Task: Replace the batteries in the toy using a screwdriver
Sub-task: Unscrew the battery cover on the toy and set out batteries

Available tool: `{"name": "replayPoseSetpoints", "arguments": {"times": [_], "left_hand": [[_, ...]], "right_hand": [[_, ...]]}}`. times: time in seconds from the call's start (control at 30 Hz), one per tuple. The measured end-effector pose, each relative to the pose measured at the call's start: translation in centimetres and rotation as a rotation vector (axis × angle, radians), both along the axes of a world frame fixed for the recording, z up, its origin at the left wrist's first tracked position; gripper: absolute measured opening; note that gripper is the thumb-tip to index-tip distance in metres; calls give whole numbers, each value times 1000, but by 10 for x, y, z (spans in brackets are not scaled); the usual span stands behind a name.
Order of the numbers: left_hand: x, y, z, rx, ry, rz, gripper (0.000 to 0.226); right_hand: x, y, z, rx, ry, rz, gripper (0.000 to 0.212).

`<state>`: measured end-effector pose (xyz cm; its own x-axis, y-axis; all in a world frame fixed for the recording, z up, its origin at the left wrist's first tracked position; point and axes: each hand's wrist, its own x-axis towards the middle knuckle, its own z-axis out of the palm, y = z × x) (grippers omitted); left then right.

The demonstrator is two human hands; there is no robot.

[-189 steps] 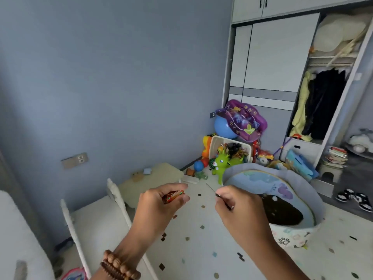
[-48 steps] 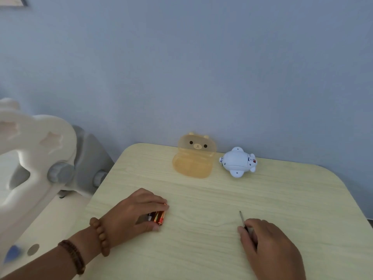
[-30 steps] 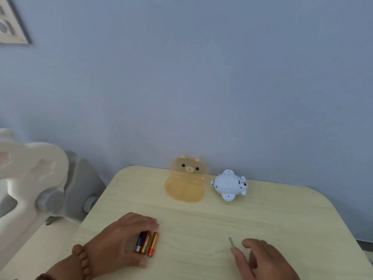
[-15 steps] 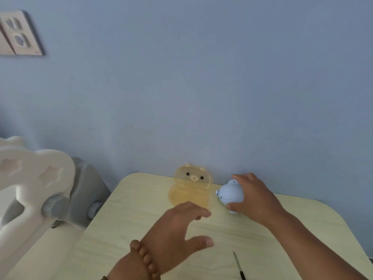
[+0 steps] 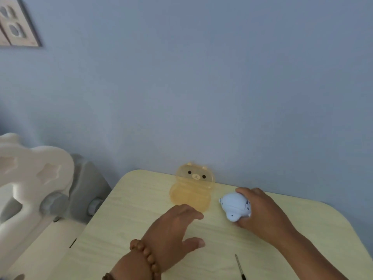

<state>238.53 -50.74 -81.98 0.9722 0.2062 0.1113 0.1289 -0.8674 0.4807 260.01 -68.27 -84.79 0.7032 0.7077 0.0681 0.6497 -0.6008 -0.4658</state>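
A small pale blue toy (image 5: 234, 206) with rounded flippers lies on the light wooden table (image 5: 137, 201) near the wall. My right hand (image 5: 262, 215) is curled around its right side, gripping it. My left hand (image 5: 173, 229) hovers over the table's middle with fingers spread and nothing in it, a bead bracelet on its wrist. A thin screwdriver (image 5: 239, 266) lies on the table at the bottom edge, between my arms. The batteries are not visible; my left arm covers the place where they lay.
An open translucent orange bear-shaped case (image 5: 191, 188) stands against the blue wall, left of the toy. A white and grey plastic toy frame (image 5: 40, 182) stands off the table's left side. An outlet plate (image 5: 14, 27) sits high on the wall.
I set the batteries and the screwdriver down on the table. My right hand reached to the blue toy and took hold of it. My left hand lifted off the batteries and moved forward.
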Motion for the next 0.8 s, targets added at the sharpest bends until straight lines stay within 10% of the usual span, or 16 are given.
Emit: {"name": "replayPoseSetpoints", "arguments": {"times": [0.3, 0.8], "left_hand": [[2, -20, 17, -208, -10, -113, 103], [-10, -56, -2, -105, 183, -219, 99]], "right_hand": [[-90, -40, 11, 290, 34, 255, 76], [-126, -87, -29, 164, -127, -21, 101]]}}
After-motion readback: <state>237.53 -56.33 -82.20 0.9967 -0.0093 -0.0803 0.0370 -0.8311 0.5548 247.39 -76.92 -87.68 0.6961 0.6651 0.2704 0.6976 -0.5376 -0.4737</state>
